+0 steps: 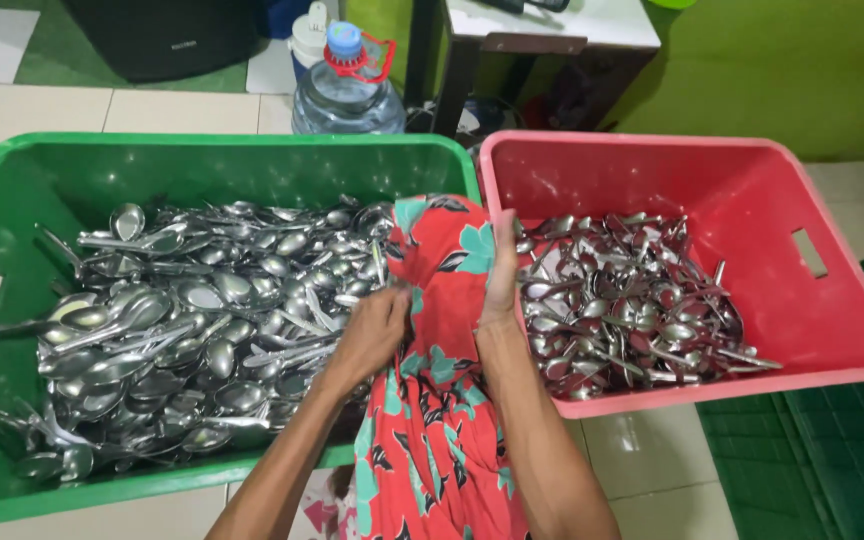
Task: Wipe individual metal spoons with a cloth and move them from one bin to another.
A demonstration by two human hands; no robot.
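A: Where the red floral cloth (432, 400) bunches, what is hidden?

B: Both palms. The left hand (372, 335) grips it; the right hand (500, 270) presses flat against it, between the green crate (12, 190) and the red crate (842, 330), both holding spoons (202, 320).

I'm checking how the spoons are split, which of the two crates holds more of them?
The green crate on the left; its spoon pile spreads wider than the smaller heap in the red crate.
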